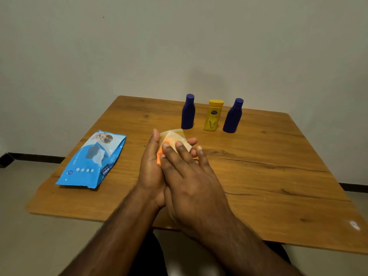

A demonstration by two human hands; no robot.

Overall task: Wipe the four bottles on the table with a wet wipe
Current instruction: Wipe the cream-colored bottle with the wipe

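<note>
My left hand (150,164) grips an orange and pale yellow bottle (171,136) above the middle of the wooden table (268,176), thumb on its left side and fingertips showing past its right side. My right hand (191,176) lies across the bottle with fairly straight fingers and presses a pale wet wipe (184,144) against it. Most of the bottle is hidden between the hands. At the back stand a dark blue bottle (188,112), a yellow bottle (212,116) and a second dark blue bottle (233,116), all upright in a row.
A blue pack of wet wipes (89,162) lies on the table's left side with its flap open. The table's far edge meets a plain wall. A small white mark (354,225) sits near the front right corner.
</note>
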